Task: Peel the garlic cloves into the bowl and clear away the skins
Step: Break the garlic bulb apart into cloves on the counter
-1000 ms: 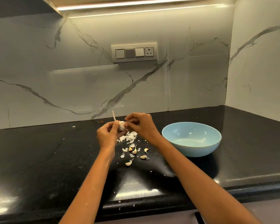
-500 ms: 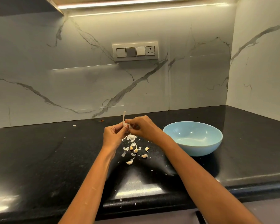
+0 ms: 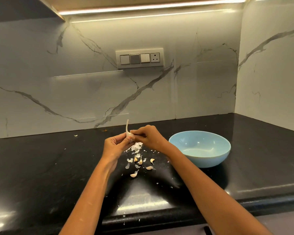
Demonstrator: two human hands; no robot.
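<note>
Item 1, garlic head (image 3: 129, 135): held betw. both your hands above the counter (image 3: 41, 167), stalk pointing up past your fingertips. Body mostly hidden by fingers; only a pale patch shows.

Item 2, left hand (image 3: 115, 146): fingers curled round the garlic from below/left, thumb side up against it.

Item 3, right hand (image 3: 148, 137): fingertips bunched together, pinching at the garlic's right side, approx. where stalk meets body. Can't tell if they pinch skin or a clove.

Item 4, loose cloves (image 3: 140, 161): several on the counter, unpeeled, scattered just below your hands and betw. your forearms.

Item 5, skins (image 3: 136, 147): white flakes, piled directly under the hands, w/ smaller bits spread toward the counter edge.

Item 6, bowl (image 3: 200, 164): light blue, upright, on the counter just right of your right wrist; no cloves inside.

Item 7, switch plate (image 3: 139, 58): on the marble wall behind.
</note>
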